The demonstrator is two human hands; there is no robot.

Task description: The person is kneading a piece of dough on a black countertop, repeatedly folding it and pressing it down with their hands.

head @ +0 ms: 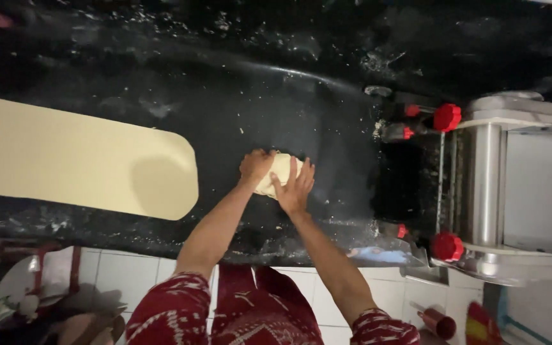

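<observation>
Head view: both hands press a pale dough lump on the black floured worktop — left hand curled over it, right hand with fingers spread flat. A rolled sheet lies finished at left; the lump is unflattened, the roller machine beside it.

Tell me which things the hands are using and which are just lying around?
In use:
- left hand, pressing the dough
- right hand, flat on the dough
- lump of dough
- black worktop

Lying about:
- long dough sheet
- roller machine with red knobs
- red cup on the floor
</observation>
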